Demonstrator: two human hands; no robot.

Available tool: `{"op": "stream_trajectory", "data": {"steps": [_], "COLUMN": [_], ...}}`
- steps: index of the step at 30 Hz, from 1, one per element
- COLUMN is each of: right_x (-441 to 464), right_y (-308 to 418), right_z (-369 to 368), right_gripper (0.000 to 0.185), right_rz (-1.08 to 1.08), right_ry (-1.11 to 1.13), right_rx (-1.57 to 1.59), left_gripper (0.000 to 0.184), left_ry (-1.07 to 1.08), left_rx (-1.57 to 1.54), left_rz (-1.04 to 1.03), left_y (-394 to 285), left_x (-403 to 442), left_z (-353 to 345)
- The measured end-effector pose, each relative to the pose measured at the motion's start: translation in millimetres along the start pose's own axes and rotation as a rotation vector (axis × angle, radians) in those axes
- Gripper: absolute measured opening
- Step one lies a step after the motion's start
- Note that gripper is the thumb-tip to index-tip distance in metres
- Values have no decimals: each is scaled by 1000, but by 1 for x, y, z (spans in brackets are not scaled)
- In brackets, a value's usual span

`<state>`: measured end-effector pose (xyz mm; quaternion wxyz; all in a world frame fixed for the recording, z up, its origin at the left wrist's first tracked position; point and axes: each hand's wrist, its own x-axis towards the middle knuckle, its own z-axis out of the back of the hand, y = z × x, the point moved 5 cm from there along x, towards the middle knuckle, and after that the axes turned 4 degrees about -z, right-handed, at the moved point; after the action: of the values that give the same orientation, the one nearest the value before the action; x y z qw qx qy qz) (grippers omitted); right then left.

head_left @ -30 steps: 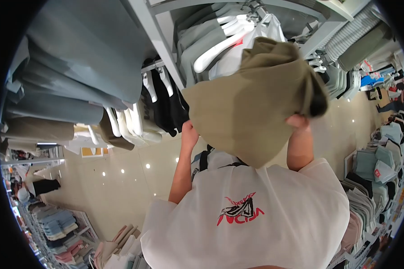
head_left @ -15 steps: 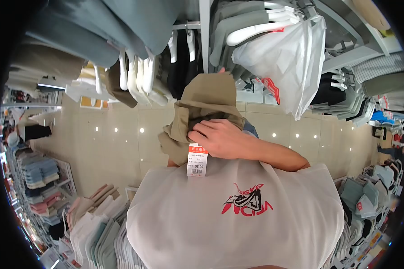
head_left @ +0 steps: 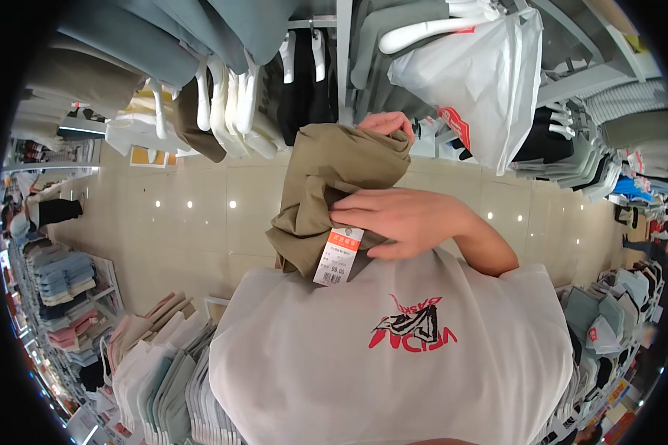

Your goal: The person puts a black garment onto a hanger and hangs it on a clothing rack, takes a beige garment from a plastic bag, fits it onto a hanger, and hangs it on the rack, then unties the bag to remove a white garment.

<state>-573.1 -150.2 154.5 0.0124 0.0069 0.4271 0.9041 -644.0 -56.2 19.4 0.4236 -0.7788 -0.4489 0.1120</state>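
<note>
An olive-brown garment (head_left: 323, 159) is bunched in front of my chest; its folds hide what kind it is. My left hand (head_left: 388, 124) shows at the garment's far edge, fingers curled over the cloth, with its arm mostly covered by the fabric. Reaching in from the right, my right hand (head_left: 412, 222) lies on the near folds, fingers stretched out and thumb apart. Below those fingers hangs a white and orange price tag (head_left: 339, 256) marked 98.00, resting against my white shirt (head_left: 312, 356).
Clothes on white hangers (head_left: 246, 93) line the rack ahead. A white plastic bag (head_left: 482, 89) hangs there at the right. Folded clothes (head_left: 68, 285) fill shelves at the left, and more hanging garments (head_left: 174, 378) stand near my left side. Shiny tiled floor (head_left: 193, 245) lies between.
The garment's far end has swung to the right, and more of my left hand shows there. My right hand has shifted right and its fingers have straightened. The tag has tilted.
</note>
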Motion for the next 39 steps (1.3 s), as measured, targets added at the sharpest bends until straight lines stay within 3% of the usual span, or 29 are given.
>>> {"op": "stream_trajectory", "data": {"steps": [8, 12, 26, 34, 36, 39], "right_x": [7, 8, 37, 116, 143, 180], "right_y": [85, 153, 223, 190, 154, 92], "right_z": [20, 27, -44, -79, -93, -118], "right_gripper": [19, 14, 19, 24, 26, 18], "right_rz": [320, 463, 656, 516, 382, 118], "right_ry": [-453, -717, -650, -541, -537, -581], "right_rx": [-78, 229, 741, 890, 892, 728], "left_gripper": [33, 33, 33, 34, 36, 37], "left_ry": [26, 118, 18, -18, -54, 42], "left_rx": [21, -27, 76, 10, -6, -342], "left_rz": [28, 56, 140, 29, -76, -104], "left_y": [28, 42, 26, -12, -35, -68], "left_x": [-15, -28, -168, -218, -237, -268], "left_z": [-14, -34, -51, -1, 20, 70]}}
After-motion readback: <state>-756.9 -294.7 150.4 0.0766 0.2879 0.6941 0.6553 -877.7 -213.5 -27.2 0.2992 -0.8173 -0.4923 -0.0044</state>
